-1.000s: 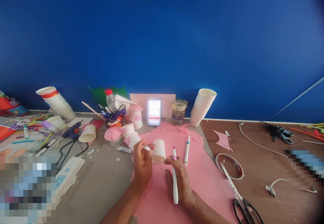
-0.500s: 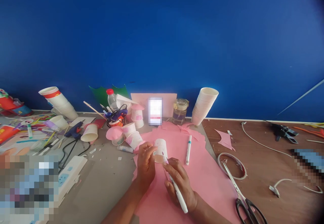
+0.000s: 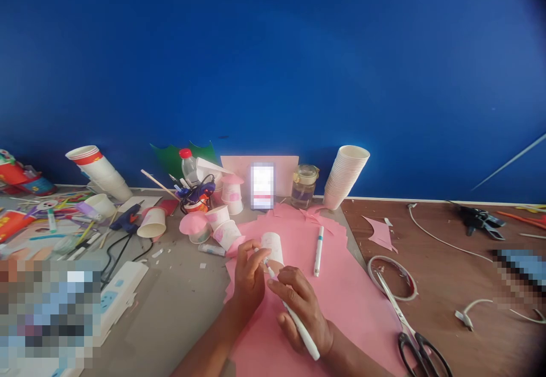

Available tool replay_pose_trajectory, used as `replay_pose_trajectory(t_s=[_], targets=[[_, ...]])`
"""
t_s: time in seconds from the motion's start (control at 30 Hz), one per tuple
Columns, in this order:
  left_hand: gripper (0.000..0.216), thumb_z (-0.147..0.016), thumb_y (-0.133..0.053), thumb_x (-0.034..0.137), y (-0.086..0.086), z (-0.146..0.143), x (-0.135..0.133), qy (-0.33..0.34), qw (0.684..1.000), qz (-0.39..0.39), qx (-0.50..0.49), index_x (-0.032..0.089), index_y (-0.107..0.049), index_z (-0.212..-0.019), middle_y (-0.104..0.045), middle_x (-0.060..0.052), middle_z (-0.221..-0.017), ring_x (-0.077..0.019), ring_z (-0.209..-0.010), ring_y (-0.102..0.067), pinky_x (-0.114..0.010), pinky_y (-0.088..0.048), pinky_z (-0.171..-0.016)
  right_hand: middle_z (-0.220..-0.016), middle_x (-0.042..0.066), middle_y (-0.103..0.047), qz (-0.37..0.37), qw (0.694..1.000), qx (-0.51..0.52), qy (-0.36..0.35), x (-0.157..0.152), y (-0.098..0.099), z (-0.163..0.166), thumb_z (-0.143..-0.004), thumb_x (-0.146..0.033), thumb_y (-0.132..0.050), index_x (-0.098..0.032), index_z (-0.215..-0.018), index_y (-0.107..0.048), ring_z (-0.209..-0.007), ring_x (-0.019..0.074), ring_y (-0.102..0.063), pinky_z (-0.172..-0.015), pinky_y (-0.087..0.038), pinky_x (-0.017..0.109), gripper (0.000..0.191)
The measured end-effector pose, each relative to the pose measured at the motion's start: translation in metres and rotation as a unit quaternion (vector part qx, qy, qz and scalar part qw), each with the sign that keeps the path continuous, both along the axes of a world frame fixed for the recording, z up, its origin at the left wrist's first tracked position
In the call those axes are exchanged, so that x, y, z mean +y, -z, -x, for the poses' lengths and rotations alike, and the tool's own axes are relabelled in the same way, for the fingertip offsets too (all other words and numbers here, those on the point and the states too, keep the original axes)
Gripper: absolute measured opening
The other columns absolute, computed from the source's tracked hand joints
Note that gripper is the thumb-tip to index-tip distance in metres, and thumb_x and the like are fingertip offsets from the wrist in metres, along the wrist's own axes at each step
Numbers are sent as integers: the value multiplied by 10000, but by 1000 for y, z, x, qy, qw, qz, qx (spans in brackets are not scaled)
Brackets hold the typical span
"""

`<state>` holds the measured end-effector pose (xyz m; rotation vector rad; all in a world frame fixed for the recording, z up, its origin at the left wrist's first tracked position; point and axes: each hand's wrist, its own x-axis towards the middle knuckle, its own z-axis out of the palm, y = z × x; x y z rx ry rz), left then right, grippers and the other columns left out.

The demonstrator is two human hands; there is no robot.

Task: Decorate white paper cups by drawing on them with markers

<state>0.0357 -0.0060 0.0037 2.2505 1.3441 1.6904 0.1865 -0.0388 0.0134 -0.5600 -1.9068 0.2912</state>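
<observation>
My right hand (image 3: 302, 303) is closed around a white marker (image 3: 302, 331), whose tip points up and left toward my other hand. My left hand (image 3: 251, 272) has its fingers curled together at the marker's tip, just left of a white paper cup (image 3: 273, 245). Something small may be between those fingertips, but I cannot make it out. The cup has faint pinkish marks and is upside down or tilted on pink paper (image 3: 350, 309); my fingers hide its lower part. A second white marker (image 3: 318, 252) with a teal band lies to the right.
A tall stack of paper cups (image 3: 346, 177) and a glass jar (image 3: 304, 186) stand by the blue wall. Scissors (image 3: 401, 314) overlap a tape roll (image 3: 392, 277) at right. Pink-decorated cups (image 3: 227, 235), a glue gun (image 3: 127, 216) and a power strip (image 3: 117, 294) are at left.
The marker's tip has moved left, from in front of the cup to my left fingertips. My right hand has shifted slightly with it, and my left fingers have drawn in toward the tip.
</observation>
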Motion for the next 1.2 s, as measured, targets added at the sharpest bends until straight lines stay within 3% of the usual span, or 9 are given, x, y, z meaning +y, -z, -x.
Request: replay_pose_trajectory(t_s=[0.4,0.67,0.83,1.03,1.2], targets=[[395,-876,-370,-4,-6,-1,-3,38,998,-25,33,245,-555,-1120,-499,-71,-1059,-165,-987,-554,-292,-522,-756,-1004,131,-561,16,999,23,17,-1,6,1,-963,-297,-331,-159,-1323,-420,-941,270,-556,-786,-492,457,395],[348,-903,-394,80,-2,-1,-3,76,997,-10,22,226,-507,-1198,-616,-77,-989,-184,-916,-602,-340,-534,-784,-858,69,-538,70,995,66,22,-3,7,2,-954,-270,-363,-182,-1272,-404,-709,201,-536,-638,-514,371,333],[311,-909,-363,91,-4,-1,-6,68,997,28,-9,204,-517,-1153,-643,-57,-890,-175,-827,-611,-321,-521,-737,-822,58,-537,40,997,59,29,-3,9,3,-949,-243,-333,-174,-1258,-422,-693,201,-534,-641,-510,377,329],[325,-889,-368,49,-12,0,-9,41,998,-32,41,212,-529,-1119,-679,-11,-838,-152,-749,-627,-382,-441,-889,-839,75,-553,-6,999,48,24,-1,6,4,-943,-241,-308,-154,-1246,-441,-754,224,-549,-699,-510,407,342],[303,-890,-347,58,-19,-4,-14,48,997,-25,50,211,-527,-1080,-688,-6,-800,-151,-693,-626,-350,-440,-794,-707,23,-511,-31,999,26,7,2,0,1,-959,-257,-248,-149,-1257,-435,-599,194,-505,-625,-481,374,368]])
